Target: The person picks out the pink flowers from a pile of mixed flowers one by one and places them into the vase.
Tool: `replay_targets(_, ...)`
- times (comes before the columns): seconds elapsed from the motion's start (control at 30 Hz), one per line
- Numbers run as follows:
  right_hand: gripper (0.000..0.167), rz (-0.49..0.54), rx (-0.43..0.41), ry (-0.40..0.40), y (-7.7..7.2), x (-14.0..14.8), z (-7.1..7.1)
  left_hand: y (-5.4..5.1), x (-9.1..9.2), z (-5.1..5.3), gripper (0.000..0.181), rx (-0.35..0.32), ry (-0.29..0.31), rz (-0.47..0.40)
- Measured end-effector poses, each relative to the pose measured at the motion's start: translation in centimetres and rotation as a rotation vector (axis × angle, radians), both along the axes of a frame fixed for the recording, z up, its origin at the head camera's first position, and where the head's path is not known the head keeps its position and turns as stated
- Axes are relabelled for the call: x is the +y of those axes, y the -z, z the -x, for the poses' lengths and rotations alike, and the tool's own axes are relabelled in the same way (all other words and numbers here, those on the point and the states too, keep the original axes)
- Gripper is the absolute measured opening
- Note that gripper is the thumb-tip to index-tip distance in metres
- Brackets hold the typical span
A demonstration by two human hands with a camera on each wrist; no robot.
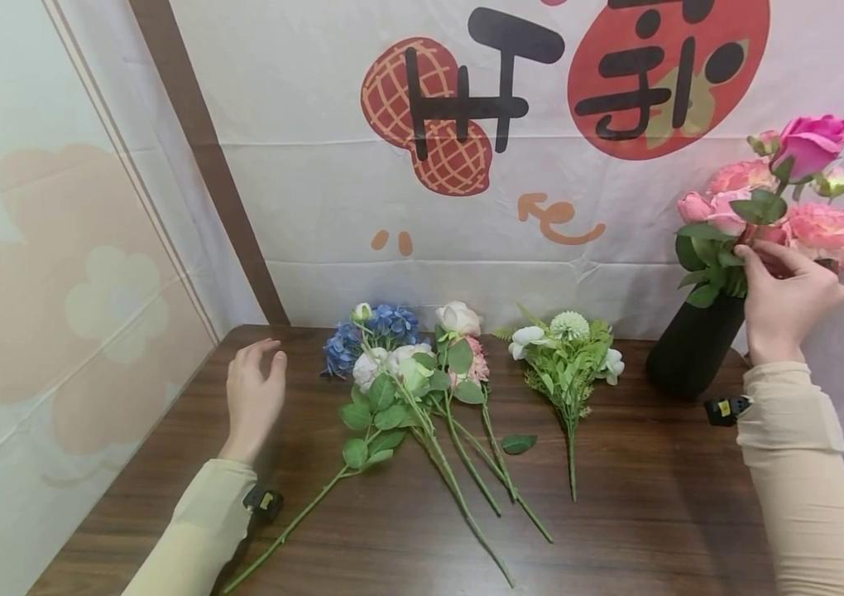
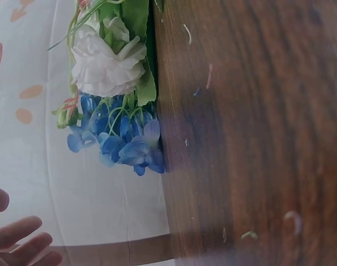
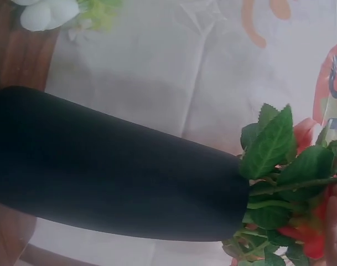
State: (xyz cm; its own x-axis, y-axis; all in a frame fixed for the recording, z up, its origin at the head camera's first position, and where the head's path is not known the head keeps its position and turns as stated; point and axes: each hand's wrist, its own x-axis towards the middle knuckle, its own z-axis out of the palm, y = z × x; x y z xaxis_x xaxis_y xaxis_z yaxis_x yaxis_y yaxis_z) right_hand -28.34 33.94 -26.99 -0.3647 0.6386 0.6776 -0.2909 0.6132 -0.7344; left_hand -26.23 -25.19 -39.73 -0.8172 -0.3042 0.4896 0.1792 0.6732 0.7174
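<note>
At the right, my right hand (image 1: 794,302) pinches a green stem just above the mouth of a dark vase (image 1: 693,343). The stem (image 3: 301,185) runs down into the vase in the right wrist view. A magenta rose (image 1: 812,147) stands highest in the bunch, over pink flowers (image 1: 827,232) and green leaves. My left hand (image 1: 254,397) is at the left side of the table, fingers relaxed and holding nothing. Nearest to it lie a blue hydrangea (image 1: 395,323) and a white flower (image 2: 107,64), apart from its fingers.
Several loose stems with white, green and pink blooms (image 1: 476,360) lie across the middle of the wooden table (image 1: 630,530). A greenery bunch with white flowers (image 1: 567,364) lies nearer the vase. One loose leaf (image 1: 519,444) lies between them. A printed cloth (image 1: 303,165) hangs behind.
</note>
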Motion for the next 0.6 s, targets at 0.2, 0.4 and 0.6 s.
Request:
replay_targets(0.2,0.032,-0.037,0.006,0.017,0.4,0.0,-0.1,0.0,0.0,0.1,0.034,0.01,-0.001,0.0)
replay_targets(0.4,0.033,-0.083,-0.026,0.001,0.2,-0.2,-0.5,0.0,-0.1,0.2,0.033,0.018,-0.002,-0.001)
replay_targets(0.6,0.036,-0.122,-0.107,0.019,-0.4,-0.5,-1.2,-0.1,-0.1,0.1,0.033,0.018,-0.003,0.002)
